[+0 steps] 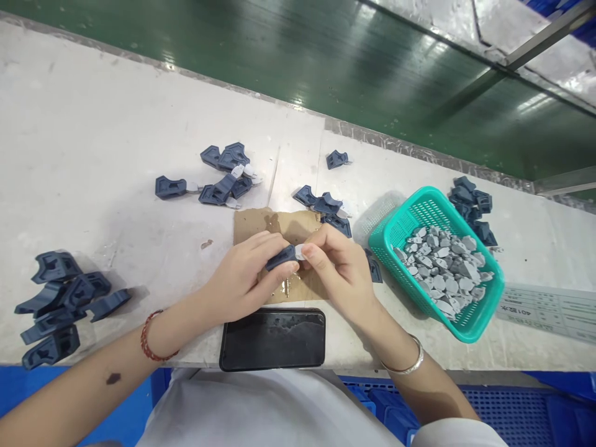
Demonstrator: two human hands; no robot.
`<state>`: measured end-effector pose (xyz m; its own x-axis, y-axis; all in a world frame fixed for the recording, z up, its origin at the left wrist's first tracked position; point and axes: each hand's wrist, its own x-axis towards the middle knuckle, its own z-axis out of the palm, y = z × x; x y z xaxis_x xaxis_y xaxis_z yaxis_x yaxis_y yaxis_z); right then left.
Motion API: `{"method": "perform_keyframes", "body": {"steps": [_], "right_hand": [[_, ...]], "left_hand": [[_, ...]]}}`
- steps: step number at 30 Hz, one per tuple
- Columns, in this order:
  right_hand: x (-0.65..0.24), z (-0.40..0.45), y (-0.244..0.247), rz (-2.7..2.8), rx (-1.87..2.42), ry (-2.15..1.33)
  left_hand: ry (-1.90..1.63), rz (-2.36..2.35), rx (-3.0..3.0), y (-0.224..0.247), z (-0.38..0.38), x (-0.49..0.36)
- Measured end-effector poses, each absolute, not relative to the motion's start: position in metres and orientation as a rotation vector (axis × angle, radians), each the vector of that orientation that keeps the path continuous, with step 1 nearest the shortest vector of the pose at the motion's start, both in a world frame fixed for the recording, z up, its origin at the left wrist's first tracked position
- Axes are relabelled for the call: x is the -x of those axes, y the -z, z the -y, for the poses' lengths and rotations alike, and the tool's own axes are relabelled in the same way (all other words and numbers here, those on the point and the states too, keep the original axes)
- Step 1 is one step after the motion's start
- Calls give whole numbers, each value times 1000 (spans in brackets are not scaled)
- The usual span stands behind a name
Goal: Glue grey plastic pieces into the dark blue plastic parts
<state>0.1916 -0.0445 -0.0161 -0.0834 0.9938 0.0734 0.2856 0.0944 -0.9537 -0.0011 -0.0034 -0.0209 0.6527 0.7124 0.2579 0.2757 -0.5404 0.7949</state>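
Left hand point(254, 273): thumb and fingers closed on a dark blue piece point(280, 257), one end pointing toward the right hand point(343, 273). Right hand: thumb and forefinger pinched together on a pale grey piece point(299, 251), which meets the end of the dark blue piece; whether the two are bonded, cannot tell. Both held pieces are above a brown sheet point(249, 226) lying on the worktop point(116, 130); wet, shiny spots on the sheet below the hands. Black phone point(274, 340) flat at the near edge of the worktop, just beside the sheet. Beyond the hands: a far-left cluster point(228, 174) of dark blue parts, several with pale grey ends, and a middle cluster point(326, 205) of similar parts, near the sheet; one single part point(336, 159) lies apart, farther back. Near left: a pile of dark blue parts point(69, 295). Right: green basket point(484, 323), holding many loose grey pieces point(442, 264); behind it, another dark blue heap point(470, 202). Printed sheet point(549, 310) to the right of the basket, text too small to read fully.
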Motion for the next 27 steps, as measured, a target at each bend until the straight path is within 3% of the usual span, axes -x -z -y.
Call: {"method": "perform_keyframes", "body": {"steps": [5, 12, 21, 25, 27], "right_hand": [[-199, 39, 9, 2019, 1289, -652], [-190, 45, 0, 2164, 1310, -358], [-215, 48, -14, 1969, 1254, -555], [-260, 52, -28, 1509, 1825, -160], [-284, 53, -33, 1462, 2309, -195]], "left_hand": [[-751, -730, -2111, 21, 3, 0], [-742, -681, -2211, 18, 2, 4], [-887, -692, -2448, 17, -3, 6], [-893, -1139, -2510, 20, -18, 18], [-842, -1331, -2467, 23, -23, 21]]}}
